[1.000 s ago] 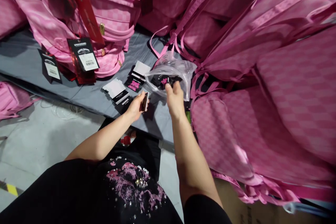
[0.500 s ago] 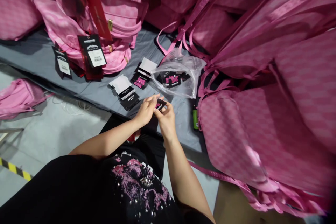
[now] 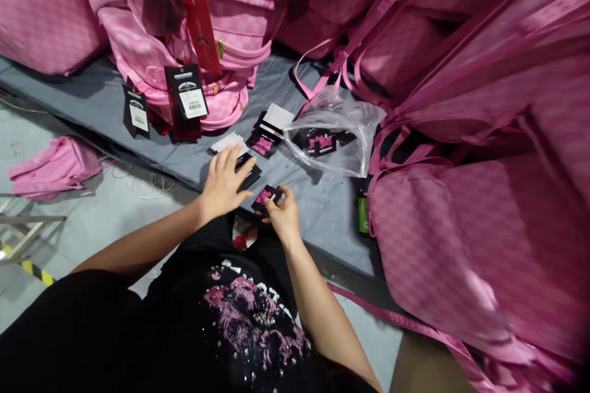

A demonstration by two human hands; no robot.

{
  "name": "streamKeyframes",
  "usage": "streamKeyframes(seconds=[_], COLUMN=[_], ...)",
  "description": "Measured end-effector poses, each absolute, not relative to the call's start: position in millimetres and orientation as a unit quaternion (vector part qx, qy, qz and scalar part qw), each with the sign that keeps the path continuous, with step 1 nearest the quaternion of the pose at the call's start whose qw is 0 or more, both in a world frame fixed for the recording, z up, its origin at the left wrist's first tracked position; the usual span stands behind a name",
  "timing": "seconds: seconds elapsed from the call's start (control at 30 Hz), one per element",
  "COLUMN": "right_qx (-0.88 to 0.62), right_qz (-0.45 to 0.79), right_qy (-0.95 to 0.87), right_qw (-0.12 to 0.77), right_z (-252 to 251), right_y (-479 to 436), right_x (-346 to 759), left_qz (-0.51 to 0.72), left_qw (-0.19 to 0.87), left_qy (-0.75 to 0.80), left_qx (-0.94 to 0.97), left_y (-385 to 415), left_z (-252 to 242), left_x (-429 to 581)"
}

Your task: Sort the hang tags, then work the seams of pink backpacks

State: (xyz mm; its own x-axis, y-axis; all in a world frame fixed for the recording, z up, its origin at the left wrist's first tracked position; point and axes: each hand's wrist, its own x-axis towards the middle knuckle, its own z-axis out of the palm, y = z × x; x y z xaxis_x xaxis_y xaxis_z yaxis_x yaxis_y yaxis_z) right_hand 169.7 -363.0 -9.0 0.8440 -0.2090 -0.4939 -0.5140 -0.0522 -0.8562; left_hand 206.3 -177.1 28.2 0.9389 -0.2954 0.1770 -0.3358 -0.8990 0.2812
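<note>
Between thumb and fingers, my right hand (image 3: 284, 216) grips a small black card with a pink bear-shaped figure (image 3: 266, 198) above the table's front edge. My left hand (image 3: 225, 184) is spread with nothing in it, its fingertips over a stack of black and white cards (image 3: 249, 177); whether they touch it I cannot tell. Behind lies another pile of cards (image 3: 263, 142) with a pink bear figure on top. A clear plastic bag (image 3: 350, 163), its mouth facing me, contains several black cards with pink figures (image 3: 321, 142).
Pink checkered backpacks (image 3: 428, 221) crowd the right and back of the grey-covered table (image 3: 318, 221). Black hang tags (image 3: 187, 95) and a red tag (image 3: 203, 34) hang from one at left. A green object (image 3: 363, 214) lies by the right bag; a pink bag (image 3: 55, 166) sits lower left.
My left hand has let go of the card, moved left and spread its fingers over the card stack. The right hand keeps the card, now lower. The whole view has shifted slightly.
</note>
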Motion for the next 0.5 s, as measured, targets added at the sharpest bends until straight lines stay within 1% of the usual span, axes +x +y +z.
streamKeyframes(seconds=[0.07,0.13,0.27,0.43,0.5], right_qx=[-0.723,-0.717,-0.697,-0.716,-0.710], right_qz=[0.117,0.123,0.125,0.127,0.131], right_qy=[0.245,0.234,0.228,0.229,0.227], right_qw=[0.635,0.645,0.668,0.647,0.654], right_z=[-9.6,-11.9,-16.8,-16.1,-15.3], right_y=[-359.5,-358.1,-358.9,-353.7,-346.2], right_x=[172.5,173.8,173.4,178.4,185.3], left_qz=[0.025,0.016,0.016,0.031,0.044], left_qw=[0.132,0.129,0.144,0.159,0.178], left_qy=[-0.178,-0.160,-0.174,-0.179,-0.168], left_qx=[0.975,0.979,0.974,0.970,0.969], left_y=[-190.7,-194.7,-188.8,-184.6,-183.2], left_z=[22.3,16.5,10.9,10.5,11.6], left_x=[197.7,196.9,202.8,206.4,209.2])
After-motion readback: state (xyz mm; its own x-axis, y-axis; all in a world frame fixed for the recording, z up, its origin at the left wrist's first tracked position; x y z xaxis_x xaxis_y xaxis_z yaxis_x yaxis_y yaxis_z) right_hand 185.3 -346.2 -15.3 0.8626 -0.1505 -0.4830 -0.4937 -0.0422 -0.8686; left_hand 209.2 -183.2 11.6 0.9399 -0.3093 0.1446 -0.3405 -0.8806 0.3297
